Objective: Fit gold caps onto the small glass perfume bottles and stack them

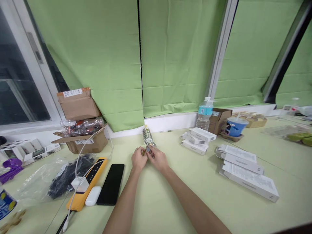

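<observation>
Both my hands meet at the middle of the pale green table (170, 201). My left hand (138, 160) is closed in a pinch on the near end of a small clear, cylindrical bulb-like object (147, 138) with yellow dots. My right hand (158, 159) is closed on the same object's metal base. The object points away from me toward the window sill. What exactly my fingertips grip is too small to make out.
A black phone (111, 183), white power bank (93, 196) and yellow power strip (90, 182) lie left of my arms. A bag of black parts (65, 175) and cardboard boxes (80, 130) are further left. White cartons (243, 172), a water bottle (204, 113) and a blue cup (234, 126) stand right.
</observation>
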`<state>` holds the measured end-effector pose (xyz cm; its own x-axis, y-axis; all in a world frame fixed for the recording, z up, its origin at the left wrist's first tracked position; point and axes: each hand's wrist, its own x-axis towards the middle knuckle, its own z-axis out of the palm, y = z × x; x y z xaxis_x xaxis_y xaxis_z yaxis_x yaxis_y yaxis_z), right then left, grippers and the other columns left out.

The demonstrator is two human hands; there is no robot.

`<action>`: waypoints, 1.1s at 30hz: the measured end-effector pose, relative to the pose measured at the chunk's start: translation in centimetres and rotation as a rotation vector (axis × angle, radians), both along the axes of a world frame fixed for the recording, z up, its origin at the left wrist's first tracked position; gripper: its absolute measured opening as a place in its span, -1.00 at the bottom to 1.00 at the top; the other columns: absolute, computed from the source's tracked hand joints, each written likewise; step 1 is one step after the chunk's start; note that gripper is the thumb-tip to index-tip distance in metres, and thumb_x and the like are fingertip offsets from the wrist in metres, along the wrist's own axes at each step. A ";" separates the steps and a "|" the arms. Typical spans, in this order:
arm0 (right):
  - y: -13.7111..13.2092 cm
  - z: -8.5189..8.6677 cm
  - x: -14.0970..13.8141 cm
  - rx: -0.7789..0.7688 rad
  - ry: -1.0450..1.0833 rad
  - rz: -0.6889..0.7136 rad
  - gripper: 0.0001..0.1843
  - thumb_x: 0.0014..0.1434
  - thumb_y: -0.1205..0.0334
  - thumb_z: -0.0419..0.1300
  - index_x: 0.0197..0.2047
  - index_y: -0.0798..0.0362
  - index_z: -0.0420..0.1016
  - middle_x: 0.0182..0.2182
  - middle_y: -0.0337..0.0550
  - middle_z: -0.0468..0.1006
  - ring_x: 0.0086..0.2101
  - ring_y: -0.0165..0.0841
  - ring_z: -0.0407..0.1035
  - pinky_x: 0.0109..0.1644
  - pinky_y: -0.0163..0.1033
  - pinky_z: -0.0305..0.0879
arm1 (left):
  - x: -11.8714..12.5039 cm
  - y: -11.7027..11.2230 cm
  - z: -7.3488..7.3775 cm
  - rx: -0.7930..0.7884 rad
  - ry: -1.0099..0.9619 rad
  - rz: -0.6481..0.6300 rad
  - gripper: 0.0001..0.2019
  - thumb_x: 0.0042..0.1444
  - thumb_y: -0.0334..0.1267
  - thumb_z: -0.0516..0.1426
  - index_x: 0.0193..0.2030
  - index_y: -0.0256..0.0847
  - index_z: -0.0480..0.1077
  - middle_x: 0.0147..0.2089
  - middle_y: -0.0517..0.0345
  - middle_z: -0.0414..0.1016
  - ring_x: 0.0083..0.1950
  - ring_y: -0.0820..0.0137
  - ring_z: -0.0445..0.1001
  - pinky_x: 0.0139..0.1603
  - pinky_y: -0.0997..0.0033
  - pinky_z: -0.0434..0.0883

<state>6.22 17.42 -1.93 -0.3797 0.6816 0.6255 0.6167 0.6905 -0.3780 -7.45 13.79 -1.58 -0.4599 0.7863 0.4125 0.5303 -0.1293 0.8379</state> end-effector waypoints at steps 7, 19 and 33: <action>-0.2 0.5 -0.1 -0.169 -0.207 -0.099 -0.78 0.25 0.11 0.13 -0.10 -0.11 0.56 -0.32 -0.15 0.64 -0.35 -0.24 0.51 -0.35 -0.29 0.14 | -0.2 0.4 0.0 0.087 -0.246 -0.060 -0.97 -0.05 -0.32 0.23 -0.42 -0.10 0.48 -0.42 0.16 0.42 -0.35 0.36 0.35 -0.36 0.47 0.14; 0.2 0.2 -0.1 -0.224 -0.128 -0.044 -0.68 0.24 -0.01 0.18 0.03 -0.16 0.51 -0.41 -0.26 0.62 -0.38 -0.28 0.50 -0.35 -0.31 0.12 | -2.2 1.0 -0.3 0.190 -0.788 -0.221 -0.57 0.00 0.14 0.20 -0.27 -0.25 0.44 -0.42 0.24 0.31 -0.63 0.66 0.03 -0.63 0.58 -0.07; -0.9 0.5 -0.2 -0.108 -0.161 0.048 -0.69 0.31 0.04 0.08 -0.39 -0.02 0.48 -0.49 -0.24 0.58 -0.46 -0.37 0.42 -0.34 -0.33 0.05 | -1.6 1.0 -0.2 0.147 -0.607 -0.308 -0.26 0.09 0.43 -0.07 -0.18 -0.29 0.48 -0.41 0.11 0.44 -0.58 0.55 0.15 -0.59 0.51 0.07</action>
<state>6.01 16.52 -1.41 -0.5022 0.7205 0.4782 0.6428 0.6809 -0.3508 -9.02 14.79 -1.81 -0.4081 0.8735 0.2654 -0.1056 -0.3339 0.9367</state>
